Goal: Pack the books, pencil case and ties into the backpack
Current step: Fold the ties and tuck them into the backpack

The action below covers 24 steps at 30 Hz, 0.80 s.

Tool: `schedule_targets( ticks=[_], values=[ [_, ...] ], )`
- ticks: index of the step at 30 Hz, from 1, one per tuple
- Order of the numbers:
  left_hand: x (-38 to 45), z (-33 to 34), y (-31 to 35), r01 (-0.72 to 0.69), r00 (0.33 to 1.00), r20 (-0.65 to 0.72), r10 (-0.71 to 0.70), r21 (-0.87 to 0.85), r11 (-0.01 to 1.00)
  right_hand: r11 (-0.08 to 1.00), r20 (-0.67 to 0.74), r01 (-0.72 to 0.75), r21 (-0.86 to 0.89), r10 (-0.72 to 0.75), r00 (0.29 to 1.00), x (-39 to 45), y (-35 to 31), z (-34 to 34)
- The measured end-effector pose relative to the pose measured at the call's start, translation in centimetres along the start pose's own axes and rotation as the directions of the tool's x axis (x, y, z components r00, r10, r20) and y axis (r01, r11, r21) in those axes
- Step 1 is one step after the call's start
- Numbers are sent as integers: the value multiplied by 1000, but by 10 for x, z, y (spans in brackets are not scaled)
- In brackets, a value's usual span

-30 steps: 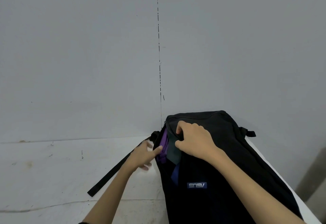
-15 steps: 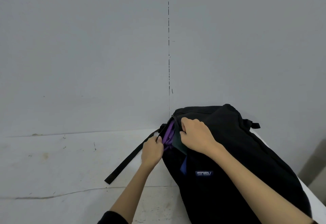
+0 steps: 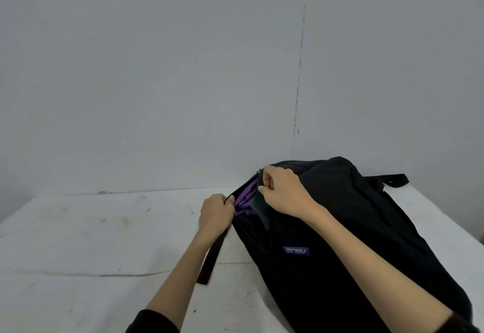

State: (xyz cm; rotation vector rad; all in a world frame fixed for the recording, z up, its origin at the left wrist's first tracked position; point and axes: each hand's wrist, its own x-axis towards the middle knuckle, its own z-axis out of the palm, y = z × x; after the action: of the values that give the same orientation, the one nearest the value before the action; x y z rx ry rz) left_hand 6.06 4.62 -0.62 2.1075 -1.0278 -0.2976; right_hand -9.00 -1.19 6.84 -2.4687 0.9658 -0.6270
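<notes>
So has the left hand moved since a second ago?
Yes. The left hand closed in rightward onto the backpack's open edge, beside the purple cloth; earlier its fingers were open just short of it.

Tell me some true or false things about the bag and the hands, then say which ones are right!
1. The backpack is black. True.
2. The left hand lies flat on the table. False: it grips the edge of the backpack's opening.
3. Something purple shows in the opening. True.
4. The right hand holds a pencil. False: it pinches the backpack's fabric at the opening.
5. A black strap lies on the table beside the backpack. True.
</notes>
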Motion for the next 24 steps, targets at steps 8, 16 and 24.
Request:
schedule_targets(
  ticks=[8, 16, 24],
  values=[
    [-24, -111, -93, 48, 995, -97, -35, 138, 989, 988, 89, 100, 116, -111, 990, -6, -93, 56],
    [-41, -142, -117, 189, 949, 296, -105, -270, 944, 990, 87, 139, 31, -141, 986, -16, -135, 89],
    [-43, -96, -109, 118, 950, 305, -69, -146, 982, 982, 191, 152, -113, -129, 973, -20, -133, 88]
  ],
)
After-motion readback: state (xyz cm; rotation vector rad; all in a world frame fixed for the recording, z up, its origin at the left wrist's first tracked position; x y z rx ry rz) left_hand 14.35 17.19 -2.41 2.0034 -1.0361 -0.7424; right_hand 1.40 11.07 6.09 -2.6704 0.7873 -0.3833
